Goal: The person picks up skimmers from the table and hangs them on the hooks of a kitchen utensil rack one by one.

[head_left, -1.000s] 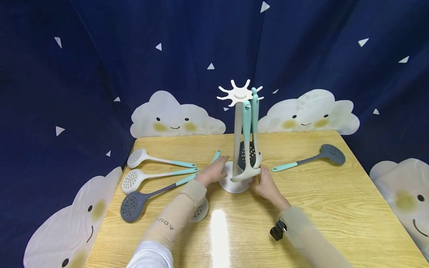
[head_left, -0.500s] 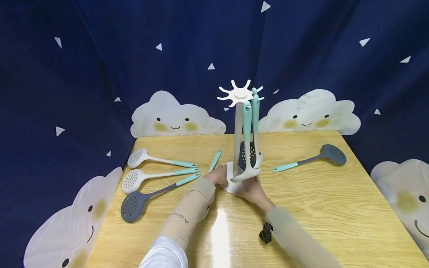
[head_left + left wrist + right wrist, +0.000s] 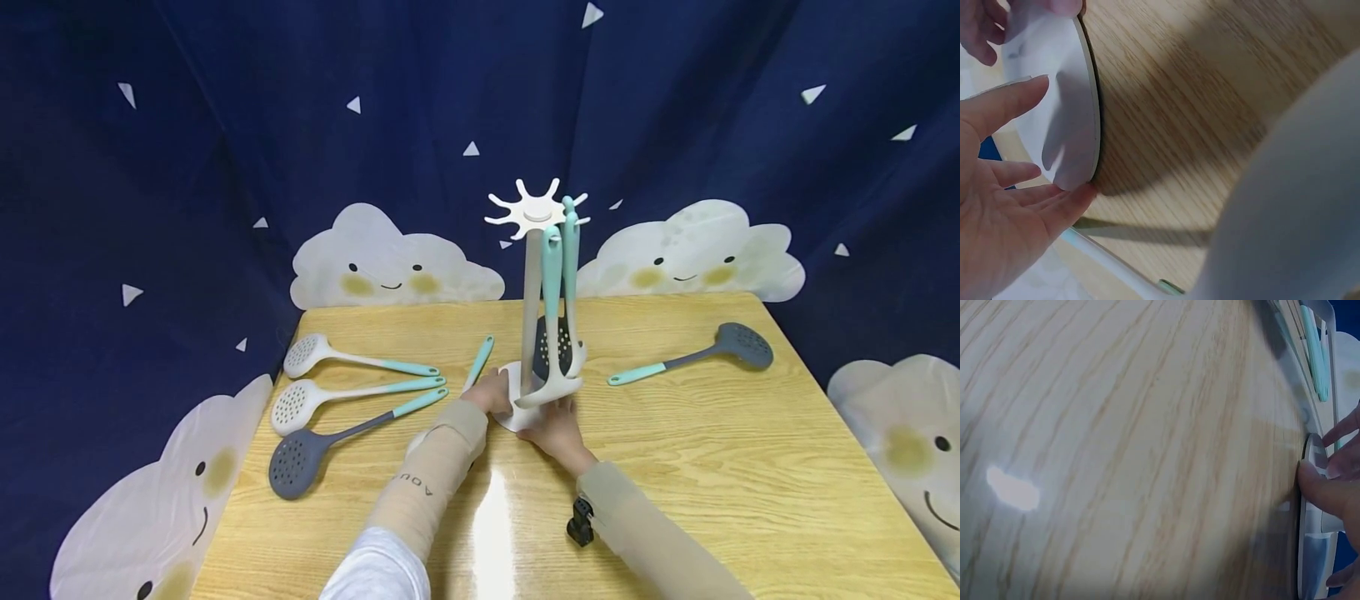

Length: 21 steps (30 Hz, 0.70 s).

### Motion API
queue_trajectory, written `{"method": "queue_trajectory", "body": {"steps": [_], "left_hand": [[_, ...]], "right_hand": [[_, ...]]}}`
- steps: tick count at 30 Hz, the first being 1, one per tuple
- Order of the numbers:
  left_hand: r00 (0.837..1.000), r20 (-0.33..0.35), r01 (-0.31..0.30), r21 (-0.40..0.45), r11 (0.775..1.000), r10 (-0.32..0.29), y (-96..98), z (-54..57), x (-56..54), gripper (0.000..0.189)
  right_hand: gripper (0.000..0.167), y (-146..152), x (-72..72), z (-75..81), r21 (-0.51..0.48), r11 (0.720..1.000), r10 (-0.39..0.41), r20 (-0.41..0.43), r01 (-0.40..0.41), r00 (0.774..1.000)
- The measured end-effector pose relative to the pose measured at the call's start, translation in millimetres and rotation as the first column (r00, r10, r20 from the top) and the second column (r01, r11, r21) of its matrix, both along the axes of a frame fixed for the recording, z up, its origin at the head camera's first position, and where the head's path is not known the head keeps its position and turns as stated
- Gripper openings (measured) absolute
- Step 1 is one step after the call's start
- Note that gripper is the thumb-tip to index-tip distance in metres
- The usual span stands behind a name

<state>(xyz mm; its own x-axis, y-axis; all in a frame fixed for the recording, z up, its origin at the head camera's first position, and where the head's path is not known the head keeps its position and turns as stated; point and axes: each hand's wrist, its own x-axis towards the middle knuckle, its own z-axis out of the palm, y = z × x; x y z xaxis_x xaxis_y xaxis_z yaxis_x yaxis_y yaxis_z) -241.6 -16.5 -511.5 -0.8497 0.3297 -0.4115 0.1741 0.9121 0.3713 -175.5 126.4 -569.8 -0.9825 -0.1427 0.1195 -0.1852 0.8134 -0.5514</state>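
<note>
Utensil rack [image 3: 532, 292] stands between the left hand [image 3: 491, 393], fingers extended against its base [image 3: 1079, 125], and the right hand [image 3: 557, 433], thumb at the edge, grip unclear where cropped; presumably placed on both sides to steady it.

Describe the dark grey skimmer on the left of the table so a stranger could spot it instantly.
From the white stand on the wooden table, look left to three skimmers with turquoise handles pointing towards it. The dark grey skimmer is the one nearest the person's side; the other two have white heads.
</note>
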Motion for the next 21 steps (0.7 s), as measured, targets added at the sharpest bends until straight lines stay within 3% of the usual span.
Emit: {"method": "queue_trajectory", "body": {"steps": [5,12,21], "left_hand": [[1.0,0.015,-0.01,-0.001,1.0,0.01,2.0,1.1,0.4,0.068],[0.997,0.055,-0.044,-0.052,0.998,0.047,5.8,1.0,1.9,0.083],[0.992,0.066,-0.102,-0.101,0.99,0.109,13.2,8.7,9.0,0.08]], "right_hand": [[0.101,-0.3,-0.3,-0.3,0.055,0.998,0.006,-0.038,-0.004,0.999],[0.106,3.5,-6.0,3.6,0.071,0.997,0.014,0.03,-0.016,0.999],[0.098,14.9,-15.1,9.6,0.123,0.984,0.118,0.082,-0.128,0.99]]}}
